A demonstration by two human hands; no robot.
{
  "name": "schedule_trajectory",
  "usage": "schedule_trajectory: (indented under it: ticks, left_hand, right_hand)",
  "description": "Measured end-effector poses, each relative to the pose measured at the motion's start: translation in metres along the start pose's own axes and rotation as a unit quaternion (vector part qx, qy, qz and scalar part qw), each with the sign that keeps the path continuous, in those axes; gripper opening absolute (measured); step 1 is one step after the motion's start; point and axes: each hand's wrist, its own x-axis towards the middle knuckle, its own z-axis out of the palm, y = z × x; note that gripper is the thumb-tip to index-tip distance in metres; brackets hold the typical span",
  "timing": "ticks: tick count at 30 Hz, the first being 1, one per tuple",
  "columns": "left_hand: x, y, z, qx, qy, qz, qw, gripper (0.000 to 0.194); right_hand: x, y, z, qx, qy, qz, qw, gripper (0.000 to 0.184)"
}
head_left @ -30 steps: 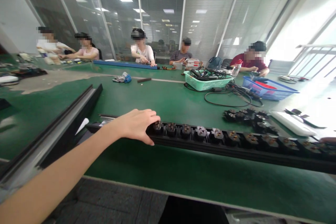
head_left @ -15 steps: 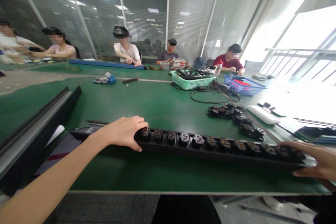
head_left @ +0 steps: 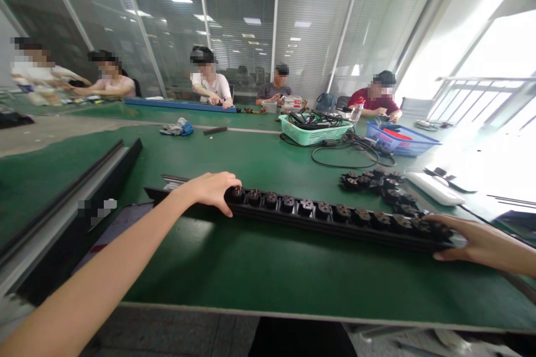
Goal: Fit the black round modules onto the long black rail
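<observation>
- Glass partition (head_left: 238, 17) across the back, bright daylight on the right, big green table (head_left: 272, 284) filling most of the view. Five people sit along the far side. What's up close, though?

- Long black rail (head_left: 293, 220), lying crosswise over the near part of the table, right in front of the wearer. There's a row of sockets (head_left: 324, 210) down its length, one a bit paler than the rest. Can't tell if its underside touches the tabletop.

- And the hands? Together or apart?

- Well apart. Left hand (head_left: 213, 189) is clamped on the rail just beside the leftmost socket, thumb on the near side, fingers over the top. Right hand (head_left: 464, 234) grips around the right end, thumb low on the near side too. Its fingertips are kinda blurry.

- Anything near them?

- Yep. Loose black pieces (head_left: 393, 195) lie in a cluster behind the rail, toward the right, with a white device (head_left: 433, 188) next to them. On the left there's a longer black channel (head_left: 117, 178) set at an angle.

- And further back?

- Green basket (head_left: 307, 135) loaded with black cables (head_left: 314, 118), then a blue basket (head_left: 414, 146) to its right with something red inside. Crumpled gloves (head_left: 178, 127) over to the left, lol.
</observation>
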Motion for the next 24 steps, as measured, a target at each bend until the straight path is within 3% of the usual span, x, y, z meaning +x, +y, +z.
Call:
schedule_trajectory:
  ticks: [15,24]
  left_hand:
    - [0.029,-0.054,0.005,-0.010,0.018,-0.035,0.999,0.075]
    - [0.028,-0.081,0.005,-0.006,0.004,-0.060,0.998,0.090]
  right_hand:
    - [0.079,-0.066,-0.007,-0.002,-0.036,-0.021,0.999,0.096]
    - [0.103,-0.085,-0.003,0.020,-0.037,-0.060,0.997,0.081]
